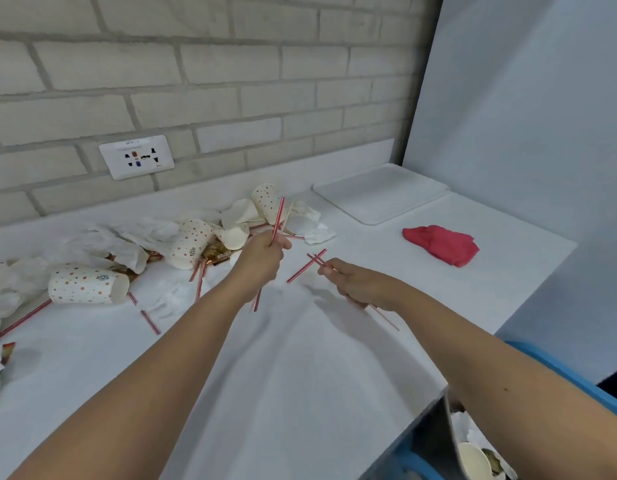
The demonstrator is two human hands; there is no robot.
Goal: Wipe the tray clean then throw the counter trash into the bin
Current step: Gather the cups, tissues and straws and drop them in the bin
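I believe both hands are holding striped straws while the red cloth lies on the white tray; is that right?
Not quite: the left hand and right hand do hold striped straws, but the head view shows the red cloth lying on the counter, in front of the white tray and apart from it.

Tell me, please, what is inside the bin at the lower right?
A paper cup and crumpled tissue lie inside the bin; the right forearm and the picture's edge hide the rest.

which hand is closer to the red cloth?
Right. The right hand is just left of the red cloth; the left hand is farther left. Both hold straws.
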